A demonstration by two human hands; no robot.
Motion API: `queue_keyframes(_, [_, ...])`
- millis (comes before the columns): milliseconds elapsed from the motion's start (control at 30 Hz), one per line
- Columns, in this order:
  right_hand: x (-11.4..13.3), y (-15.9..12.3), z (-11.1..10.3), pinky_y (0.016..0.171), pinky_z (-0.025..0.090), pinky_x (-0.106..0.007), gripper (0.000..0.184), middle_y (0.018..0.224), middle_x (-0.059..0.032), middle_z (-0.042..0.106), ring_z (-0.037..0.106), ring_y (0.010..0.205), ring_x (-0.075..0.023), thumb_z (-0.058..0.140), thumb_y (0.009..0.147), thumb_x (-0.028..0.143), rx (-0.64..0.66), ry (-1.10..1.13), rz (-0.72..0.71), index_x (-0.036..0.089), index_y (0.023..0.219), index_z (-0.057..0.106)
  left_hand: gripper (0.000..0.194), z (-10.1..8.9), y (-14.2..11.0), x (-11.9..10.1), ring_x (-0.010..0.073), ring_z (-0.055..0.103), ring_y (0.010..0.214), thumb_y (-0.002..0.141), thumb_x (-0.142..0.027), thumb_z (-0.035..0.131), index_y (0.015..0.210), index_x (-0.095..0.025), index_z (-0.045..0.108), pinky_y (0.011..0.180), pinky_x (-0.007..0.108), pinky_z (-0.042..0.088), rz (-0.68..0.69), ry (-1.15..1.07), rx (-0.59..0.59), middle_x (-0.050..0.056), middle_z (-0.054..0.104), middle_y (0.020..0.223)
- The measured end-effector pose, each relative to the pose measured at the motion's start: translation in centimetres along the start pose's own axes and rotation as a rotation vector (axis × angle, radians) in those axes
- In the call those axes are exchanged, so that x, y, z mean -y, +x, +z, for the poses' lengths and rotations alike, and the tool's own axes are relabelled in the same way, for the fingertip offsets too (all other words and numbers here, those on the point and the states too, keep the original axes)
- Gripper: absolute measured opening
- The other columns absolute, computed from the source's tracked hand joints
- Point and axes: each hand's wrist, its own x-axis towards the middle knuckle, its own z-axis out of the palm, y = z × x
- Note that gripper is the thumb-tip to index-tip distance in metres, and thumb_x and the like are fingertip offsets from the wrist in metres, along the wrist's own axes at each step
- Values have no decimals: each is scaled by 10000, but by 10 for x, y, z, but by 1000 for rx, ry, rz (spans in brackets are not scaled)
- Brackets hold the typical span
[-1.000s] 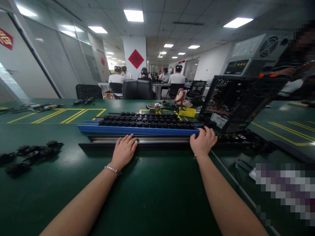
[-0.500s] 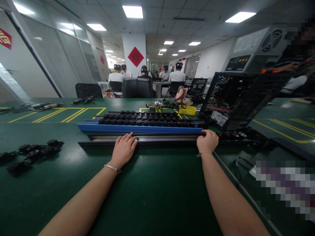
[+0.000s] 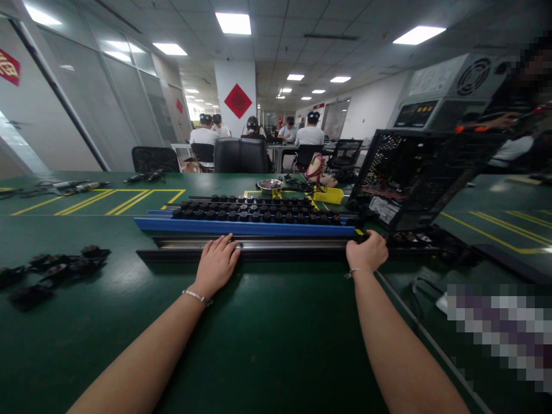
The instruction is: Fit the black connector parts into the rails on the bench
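A long black metal rail (image 3: 293,245) with a shiny channel lies crosswise in front of me. My left hand (image 3: 217,261) rests on it left of the middle, fingers stretched out and pressing down. At the rail's right end is my right hand (image 3: 368,251), its fingers curled; whatever they hold is hidden behind them. A small black and yellow piece (image 3: 359,232) shows beside those fingertips. Just behind runs a blue rail (image 3: 245,225). Beyond it, rows of small black socket-like modules (image 3: 254,215) sit along more rails.
Loose black modules (image 3: 56,270) lie at left. An open computer case (image 3: 405,172) stands at right, a power supply (image 3: 452,80) on top. Behind the rails are a metal bowl (image 3: 270,184) and a yellow tray (image 3: 328,195). A cable (image 3: 416,296) lies right; another person's hand (image 3: 504,119) shows upper right.
My right hand has shifted slightly right, uncovering the black and yellow piece near its fingertips. My left hand stays where it was on the rail.
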Motion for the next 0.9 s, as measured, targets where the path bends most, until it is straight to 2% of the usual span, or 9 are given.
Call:
queue_keyframes(167, [1, -2, 1, 939, 271, -544, 447, 1028, -113, 536, 512, 937, -285, 512, 602, 220, -7, -23, 32, 194, 1048, 492, 391, 0, 0, 0, 232, 418, 1243, 890, -402, 308, 1141, -271, 578, 1040, 446, 280, 10, -4, -6, 50, 486, 1341])
queue_keyframes(333, [4, -3, 1, 970, 217, -578, 451, 1041, -118, 529, 501, 974, -298, 525, 600, 227, 23, -3, 35, 191, 1048, 482, 394, -1, 0, 0, 228, 413, 1247, 895, -406, 296, 1138, -269, 573, 1041, 439, 277, 3, 2, 6, 44, 479, 1348])
queue_keyframes(900, [18, -10, -6, 1016, 176, -566, 442, 1114, -124, 540, 453, 1106, -291, 523, 607, 205, 114, 8, -21, 172, 1048, 515, 392, 2, -1, 1, 236, 431, 1232, 896, -397, 299, 1135, -259, 577, 1032, 442, 285, 6, 5, -15, 49, 490, 1337])
